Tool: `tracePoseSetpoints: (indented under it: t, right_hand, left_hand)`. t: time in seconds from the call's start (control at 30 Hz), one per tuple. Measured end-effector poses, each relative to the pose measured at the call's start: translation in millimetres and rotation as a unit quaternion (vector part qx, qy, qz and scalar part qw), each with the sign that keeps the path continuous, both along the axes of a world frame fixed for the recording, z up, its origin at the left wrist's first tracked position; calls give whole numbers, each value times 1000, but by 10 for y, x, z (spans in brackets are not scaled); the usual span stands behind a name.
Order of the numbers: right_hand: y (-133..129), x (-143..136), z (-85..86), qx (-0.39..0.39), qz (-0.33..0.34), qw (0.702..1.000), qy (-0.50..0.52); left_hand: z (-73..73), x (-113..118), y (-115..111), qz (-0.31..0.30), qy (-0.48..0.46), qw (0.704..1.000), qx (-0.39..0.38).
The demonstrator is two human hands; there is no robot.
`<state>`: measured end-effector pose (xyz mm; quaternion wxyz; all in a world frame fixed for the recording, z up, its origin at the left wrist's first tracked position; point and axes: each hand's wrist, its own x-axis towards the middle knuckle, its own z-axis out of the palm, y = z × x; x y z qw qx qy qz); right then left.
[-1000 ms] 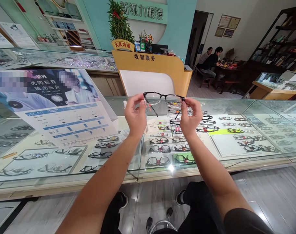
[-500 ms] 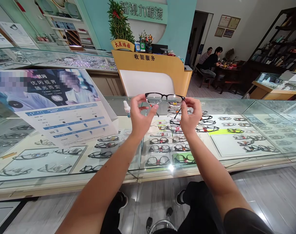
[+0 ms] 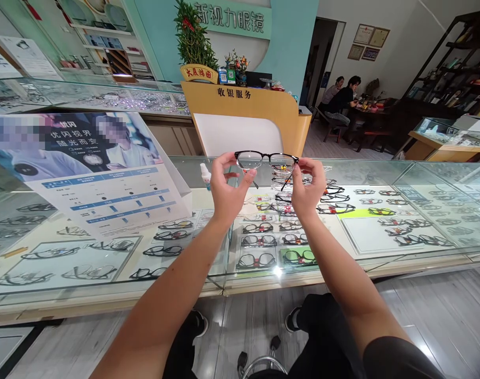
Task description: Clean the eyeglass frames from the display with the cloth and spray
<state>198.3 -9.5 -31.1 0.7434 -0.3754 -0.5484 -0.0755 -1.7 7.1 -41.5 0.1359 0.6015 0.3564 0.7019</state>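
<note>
A pair of black-rimmed eyeglasses (image 3: 266, 156) with clear lenses is raised above the glass display counter (image 3: 224, 279). My left hand (image 3: 229, 187) pinches it at its left end, and my right hand (image 3: 309, 184) grips the opposite end. Both temples are unfolded and slant down beneath the frame. Under the glass, below my hands, lie rows of eyeglasses (image 3: 258, 240). A small white spray bottle (image 3: 205, 175) stands just left of my left hand.
On the counter's left side stands a large folded poster card (image 3: 117, 200). Beyond is a wooden cashier desk (image 3: 243, 102) with a plant (image 3: 196, 45). Two people (image 3: 342, 100) sit at a dark table at the back right. Below are my legs and a stool base.
Both hands and the eyeglasses have shifted very slightly to the left; the grip looks the same.
</note>
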Motion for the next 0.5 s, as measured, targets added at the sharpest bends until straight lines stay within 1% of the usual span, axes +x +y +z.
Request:
tracePoseSetpoints:
  t: [0.13,0.23,0.37,0.5]
  right_hand:
    - [31,11,-58,-15,18,1000,-8]
    - [36,21,-97,-36,50,998,-28]
    - [31,23,-119,-41,99,992,-65]
    - [33,1,-122,-84,113,988,-65]
  left_hand:
    - [-7,-3,9,19,13,1000,1]
    - [-4,-8,11,55,22,998,12]
    - [0,-18,9,104,30,993,38]
    - [2,-25,-7,133,49,988,63]
